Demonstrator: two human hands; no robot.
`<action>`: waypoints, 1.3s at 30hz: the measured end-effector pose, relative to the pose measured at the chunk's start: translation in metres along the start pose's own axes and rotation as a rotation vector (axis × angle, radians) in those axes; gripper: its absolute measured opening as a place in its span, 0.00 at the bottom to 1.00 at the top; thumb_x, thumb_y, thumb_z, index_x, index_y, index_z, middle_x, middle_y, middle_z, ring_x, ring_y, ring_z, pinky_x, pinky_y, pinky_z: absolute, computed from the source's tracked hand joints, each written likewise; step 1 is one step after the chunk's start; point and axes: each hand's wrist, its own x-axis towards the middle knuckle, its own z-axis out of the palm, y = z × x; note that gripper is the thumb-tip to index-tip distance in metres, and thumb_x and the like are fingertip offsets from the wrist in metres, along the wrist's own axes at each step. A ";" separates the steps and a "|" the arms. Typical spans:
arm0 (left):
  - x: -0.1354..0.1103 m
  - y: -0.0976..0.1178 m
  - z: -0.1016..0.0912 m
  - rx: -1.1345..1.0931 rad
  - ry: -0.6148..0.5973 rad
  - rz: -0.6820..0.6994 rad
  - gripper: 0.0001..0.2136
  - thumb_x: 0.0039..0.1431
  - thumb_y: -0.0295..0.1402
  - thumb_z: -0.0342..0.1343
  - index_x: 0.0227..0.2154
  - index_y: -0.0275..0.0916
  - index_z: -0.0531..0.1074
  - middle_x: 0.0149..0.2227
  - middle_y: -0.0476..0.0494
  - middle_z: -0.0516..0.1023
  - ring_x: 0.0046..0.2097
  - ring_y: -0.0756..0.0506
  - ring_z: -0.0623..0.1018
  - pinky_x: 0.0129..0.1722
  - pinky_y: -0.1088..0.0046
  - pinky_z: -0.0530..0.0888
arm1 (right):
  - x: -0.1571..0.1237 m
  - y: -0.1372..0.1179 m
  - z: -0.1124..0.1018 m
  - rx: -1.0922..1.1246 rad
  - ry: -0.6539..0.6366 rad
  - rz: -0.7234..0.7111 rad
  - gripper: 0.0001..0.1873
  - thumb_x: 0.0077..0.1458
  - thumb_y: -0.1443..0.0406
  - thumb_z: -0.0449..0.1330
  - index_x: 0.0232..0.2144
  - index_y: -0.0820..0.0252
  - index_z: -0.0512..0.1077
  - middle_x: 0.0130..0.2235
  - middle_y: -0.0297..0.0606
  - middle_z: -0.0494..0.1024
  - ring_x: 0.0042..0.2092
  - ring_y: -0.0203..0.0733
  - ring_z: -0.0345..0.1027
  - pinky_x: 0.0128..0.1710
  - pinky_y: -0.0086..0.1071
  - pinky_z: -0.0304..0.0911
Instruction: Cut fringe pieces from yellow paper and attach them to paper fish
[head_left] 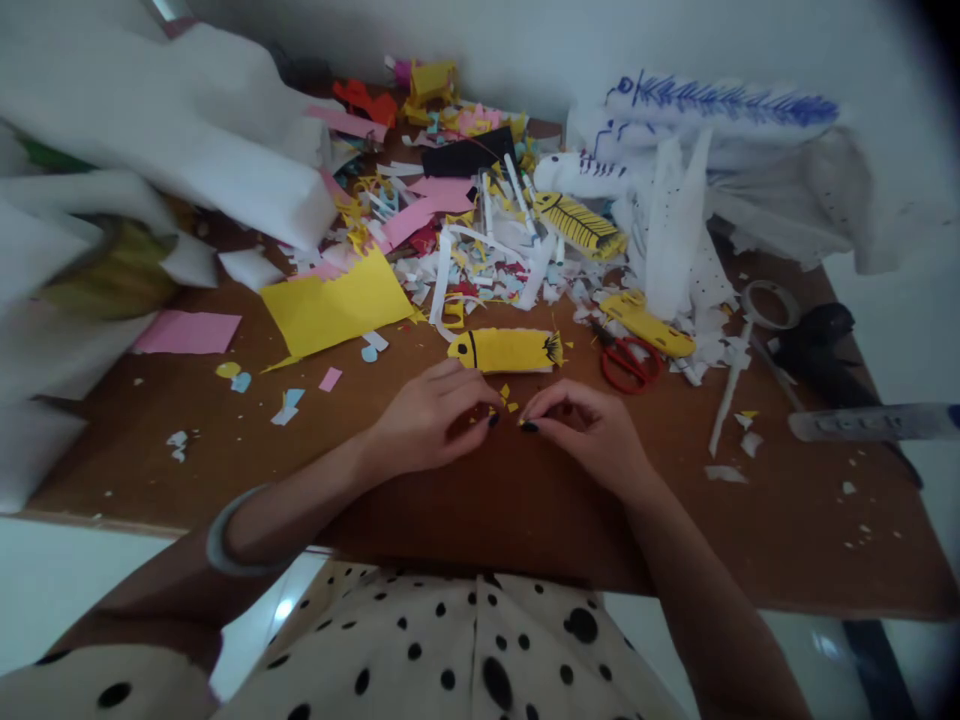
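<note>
Close above the brown table, my left hand (431, 420) has its thumb and forefinger pinched together; whatever lies between them is too small to make out. Facing it, my right hand (589, 430) pinches what looks like a tiny yellow paper scrap (523, 421) at its fingertips. Between and just beyond the fingers lie several small yellow paper bits (505, 392). A yellow paper fish (510, 350), with a black-drawn eye, head line and tail, lies flat right behind my hands. Red-handled scissors (630, 364) and a yellow utility knife (649, 325) rest to its right.
Yellow paper (337, 305) and a pink sheet (189, 332) lie left, near large white foam pieces (247, 160). Heaped scraps (480, 275) and a striped yellow paper fish (579, 225) are behind. A tape roll (771, 304), black glue gun (817, 350) and clear stick-like object (870, 424) lie right.
</note>
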 end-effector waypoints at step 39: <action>0.002 0.007 0.003 -0.207 -0.123 -0.229 0.05 0.66 0.30 0.48 0.36 0.40 0.68 0.37 0.44 0.73 0.41 0.45 0.70 0.44 0.66 0.66 | 0.004 0.003 0.022 0.278 0.029 0.089 0.10 0.52 0.63 0.66 0.35 0.56 0.69 0.36 0.35 0.79 0.40 0.38 0.74 0.44 0.35 0.70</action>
